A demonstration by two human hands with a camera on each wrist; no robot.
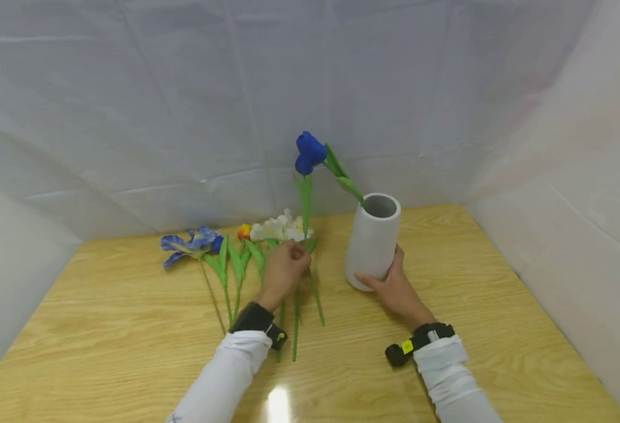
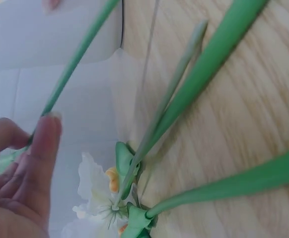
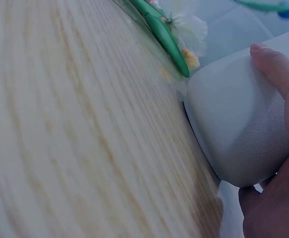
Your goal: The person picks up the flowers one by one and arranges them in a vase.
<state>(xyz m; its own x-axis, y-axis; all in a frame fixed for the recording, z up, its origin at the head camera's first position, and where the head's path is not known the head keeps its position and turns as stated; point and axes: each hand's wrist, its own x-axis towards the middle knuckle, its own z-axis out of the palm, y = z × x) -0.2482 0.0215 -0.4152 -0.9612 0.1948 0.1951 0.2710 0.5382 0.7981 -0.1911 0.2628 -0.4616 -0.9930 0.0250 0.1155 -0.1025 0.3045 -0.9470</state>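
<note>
My left hand (image 1: 285,267) pinches the thin green stem (image 2: 75,64) of an artificial blue tulip between thumb and fingers. Its blue bloom (image 1: 303,165) stands up high, left of the vase. A second blue tulip (image 1: 314,148) leans left out of the mouth of a white vase (image 1: 367,249), and the two blooms overlap in the head view. Low on the vase, my right hand (image 1: 397,294) grips its side, with the thumb (image 3: 276,64) along the wall in the right wrist view. The vase's base is at the wooden table.
Artificial flowers lie left of the vase on the wooden table (image 1: 130,329): a blue-violet iris-like flower (image 1: 185,245), a blue bud (image 1: 216,244), an orange-yellow bloom (image 1: 243,231) and white blooms (image 1: 273,228). Several green stems point toward the front. A pale sheet (image 1: 183,117) hangs behind.
</note>
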